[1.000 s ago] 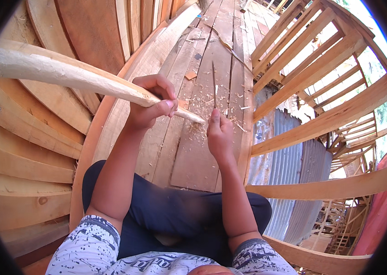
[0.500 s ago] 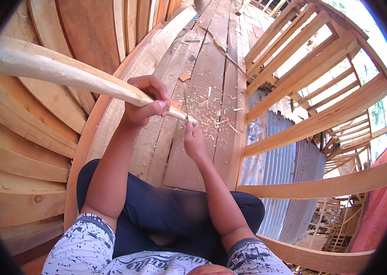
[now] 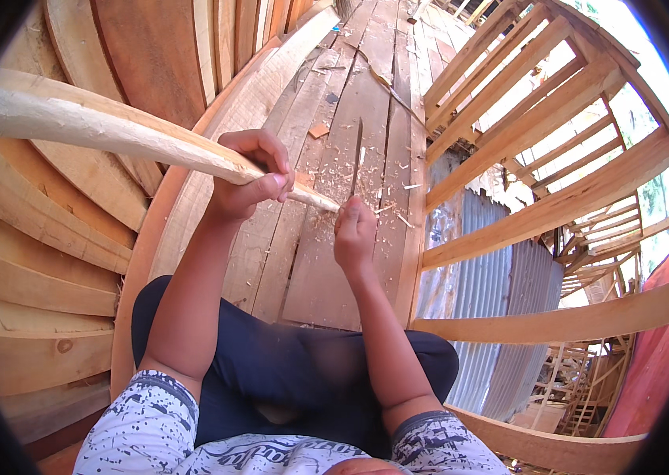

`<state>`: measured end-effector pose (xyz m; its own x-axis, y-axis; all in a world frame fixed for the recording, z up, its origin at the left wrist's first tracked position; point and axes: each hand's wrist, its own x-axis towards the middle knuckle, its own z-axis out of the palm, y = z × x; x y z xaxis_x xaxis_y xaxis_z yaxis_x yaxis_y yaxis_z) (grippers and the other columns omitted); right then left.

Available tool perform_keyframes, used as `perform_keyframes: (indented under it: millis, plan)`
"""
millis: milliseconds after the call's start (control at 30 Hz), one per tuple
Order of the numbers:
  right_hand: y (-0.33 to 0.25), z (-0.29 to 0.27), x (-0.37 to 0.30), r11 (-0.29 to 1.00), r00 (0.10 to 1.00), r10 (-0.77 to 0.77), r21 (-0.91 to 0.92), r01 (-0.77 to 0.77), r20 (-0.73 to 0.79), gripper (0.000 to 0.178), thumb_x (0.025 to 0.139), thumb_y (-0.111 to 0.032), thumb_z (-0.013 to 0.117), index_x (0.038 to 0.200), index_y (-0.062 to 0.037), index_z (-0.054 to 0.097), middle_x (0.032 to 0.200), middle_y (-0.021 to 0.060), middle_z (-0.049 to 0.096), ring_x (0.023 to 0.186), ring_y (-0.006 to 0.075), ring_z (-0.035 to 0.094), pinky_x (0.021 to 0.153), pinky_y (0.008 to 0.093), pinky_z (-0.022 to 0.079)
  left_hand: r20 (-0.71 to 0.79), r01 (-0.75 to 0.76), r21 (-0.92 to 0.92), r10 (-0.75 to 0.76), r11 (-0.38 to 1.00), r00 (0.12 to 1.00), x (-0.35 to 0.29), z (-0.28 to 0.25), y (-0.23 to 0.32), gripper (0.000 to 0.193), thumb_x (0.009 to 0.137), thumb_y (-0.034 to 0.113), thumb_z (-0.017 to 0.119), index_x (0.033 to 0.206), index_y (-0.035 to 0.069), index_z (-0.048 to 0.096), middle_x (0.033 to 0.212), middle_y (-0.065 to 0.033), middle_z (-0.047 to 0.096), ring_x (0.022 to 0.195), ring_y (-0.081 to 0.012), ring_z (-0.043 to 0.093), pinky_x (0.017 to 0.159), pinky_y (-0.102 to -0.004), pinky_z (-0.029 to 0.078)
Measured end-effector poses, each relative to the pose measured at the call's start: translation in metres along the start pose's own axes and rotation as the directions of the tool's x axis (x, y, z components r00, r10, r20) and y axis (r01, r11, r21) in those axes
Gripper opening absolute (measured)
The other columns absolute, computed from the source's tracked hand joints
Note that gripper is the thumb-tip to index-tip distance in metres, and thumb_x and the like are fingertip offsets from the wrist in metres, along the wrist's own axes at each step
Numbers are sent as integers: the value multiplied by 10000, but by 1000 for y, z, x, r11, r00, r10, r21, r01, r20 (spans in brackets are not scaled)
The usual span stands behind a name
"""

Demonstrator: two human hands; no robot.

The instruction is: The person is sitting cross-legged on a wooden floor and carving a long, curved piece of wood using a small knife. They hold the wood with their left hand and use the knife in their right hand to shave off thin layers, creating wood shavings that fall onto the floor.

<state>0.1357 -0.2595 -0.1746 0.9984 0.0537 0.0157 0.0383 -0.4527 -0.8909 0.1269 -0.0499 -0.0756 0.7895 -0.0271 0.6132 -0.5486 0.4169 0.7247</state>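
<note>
Left hand (image 3: 251, 178) clamps fingers around the long pale tapered wooden pole (image 3: 113, 134), running from 9 o'clock to centre. Right hand (image 3: 354, 233) closes on a thin dark blade (image 3: 357, 154) at its tip. Pole likely stiff, hefty; grip near taper.

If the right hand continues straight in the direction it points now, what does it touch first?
The right hand points up the picture, holding a thin blade. Straight on, it would probably meet the tapered tip of the pale wooden pole just above its knuckles, then the plank floor. Depth is unclear here.
</note>
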Motion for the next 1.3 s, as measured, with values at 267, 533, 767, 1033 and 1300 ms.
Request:
perform_keyframes:
  millis: [267, 533, 767, 1033, 1300]
  plan:
    - [3, 4, 2, 996, 996, 88, 20, -88, 28, 588, 1063, -423, 370, 827, 70, 590, 738, 234, 626, 706, 368, 598, 681, 496, 439, 1, 2, 11, -2, 1000, 1000, -2, -2, 0, 141, 747, 85, 661, 785, 38, 533, 533, -43, 521, 458, -123, 492, 520, -275, 453]
    - [47, 31, -5, 993, 997, 78, -89, -80, -30, 571, 1068, -398, 346, 809, 62, 566, 752, 272, 618, 749, 425, 621, 703, 523, 448, 24, 15, 29, -15, 999, 1000, 1, 1, 3, 107, 750, 62, 621, 779, 46, 519, 525, -48, 516, 462, -119, 481, 568, -286, 461]
    - [23, 15, -2, 975, 988, 148, -176, -138, 45, 570, 1073, -389, 347, 796, 69, 546, 687, 216, 576, 668, 347, 620, 681, 499, 464, 47, -1, -47, 3, 999, 999, -1, -8, -2, 110, 749, 37, 657, 814, 7, 573, 602, -85, 593, 518, -120, 565, 517, -255, 484]
    - [28, 9, 10, 960, 958, 262, 70, -271, 113, 563, 1069, -396, 372, 860, 82, 581, 701, 218, 578, 692, 344, 632, 673, 484, 458, 48, 16, 15, -16, 1000, 999, 3, -2, 0, 91, 749, 59, 591, 811, 44, 525, 542, -71, 519, 480, -144, 504, 612, -322, 472]
    - [40, 20, 2, 992, 996, 82, -102, -80, 21, 575, 1079, -411, 348, 764, 33, 535, 611, 148, 538, 584, 278, 499, 590, 422, 412, 51, 5, -33, -3, 999, 999, 2, 0, -3, 136, 732, 68, 636, 811, 20, 536, 587, -67, 550, 501, -131, 517, 545, -273, 462]
